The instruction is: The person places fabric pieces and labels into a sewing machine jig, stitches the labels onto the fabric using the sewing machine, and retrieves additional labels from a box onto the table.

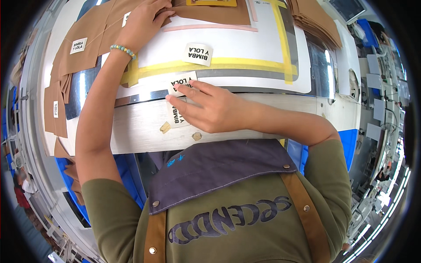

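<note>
My left hand [147, 18] lies at the top of the view on a brown fabric piece [215, 14], its fingers stretched over the fabric's left part. A beaded bracelet [123, 50] circles that wrist. My right hand [215, 107] is open, its fingers reaching over two white printed labels near the table's front edge. Its fingertips touch the upper label [189, 78] and partly cover it. The lower label [176, 117] lies partly under the fingers. Another white label [198, 54] rests on the white board [166, 48], apart from both hands.
Yellow tape [245, 62] frames the board. Brown fabric pieces with white labels [79, 46] overlap at the left. A brown stack [313, 19] stands at the far right. Two small tan scraps [165, 127] lie on the pale table edge [131, 131]. Blue bins [348, 147] show below the table.
</note>
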`<state>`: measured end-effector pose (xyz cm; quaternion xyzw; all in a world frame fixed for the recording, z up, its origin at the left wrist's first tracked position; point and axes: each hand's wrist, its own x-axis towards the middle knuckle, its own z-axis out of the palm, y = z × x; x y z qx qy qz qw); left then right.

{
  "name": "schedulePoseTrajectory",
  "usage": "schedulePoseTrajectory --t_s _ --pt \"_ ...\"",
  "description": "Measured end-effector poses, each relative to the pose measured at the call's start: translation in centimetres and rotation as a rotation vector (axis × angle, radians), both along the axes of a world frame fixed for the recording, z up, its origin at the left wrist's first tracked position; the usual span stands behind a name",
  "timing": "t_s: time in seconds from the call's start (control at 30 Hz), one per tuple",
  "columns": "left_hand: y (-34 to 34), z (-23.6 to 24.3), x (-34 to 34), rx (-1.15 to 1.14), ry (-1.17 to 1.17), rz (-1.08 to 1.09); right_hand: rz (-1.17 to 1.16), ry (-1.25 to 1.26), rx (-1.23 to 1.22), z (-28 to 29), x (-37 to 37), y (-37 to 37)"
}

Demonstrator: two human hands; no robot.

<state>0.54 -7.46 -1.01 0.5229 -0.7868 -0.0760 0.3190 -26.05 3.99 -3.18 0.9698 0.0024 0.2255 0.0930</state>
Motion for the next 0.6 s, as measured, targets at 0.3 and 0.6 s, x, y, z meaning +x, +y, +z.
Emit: schedulePoseTrajectory --t_s 0.3,0.6 --pt "0.8 -1.4 5.6 0.004 -0.394 0.289 0.288 -0.155 0.112 -0.1 -0.1 0.3" --pt "3.4 -2.3 12.1 -0.255 -0.348 0.458 0.321 -0.081 0.096 -0.4 -0.8 0.5"
